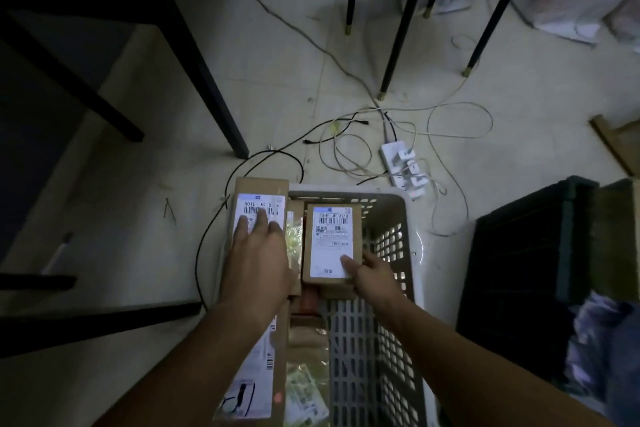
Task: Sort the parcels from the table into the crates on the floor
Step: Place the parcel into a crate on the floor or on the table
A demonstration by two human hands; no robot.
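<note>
Two flat brown cardboard parcels with white labels, both held over the white plastic crate (398,215) with holes in its sides. Left brown cardboard parcel (259,198) at the crate's far left corner, its far end sticking out past the rim. Left hand (258,260) laid flat on its white label, fingers straight and a little spread, pressing down. Right brown cardboard parcel (330,243) just beside it, inside the crate's far end, label up. Right hand (372,274) gripped its near right corner, thumb on top of the label, other fingers curled under the edge.

More brown boxes and a clear plastic bag (304,388) piled in the crate below. One long brown box with a white label (256,367) leaned at the near left side.

Crate sat on the pale tiled floor (138,218). Just past it, far and to the right, lay a white power strip (403,166) with tangled white and black cables (339,142). To the right stood a dark plastic crate (519,253). Black table legs (207,80) rose on the far left, thin black chair legs (394,55) with gold tips far back.
</note>
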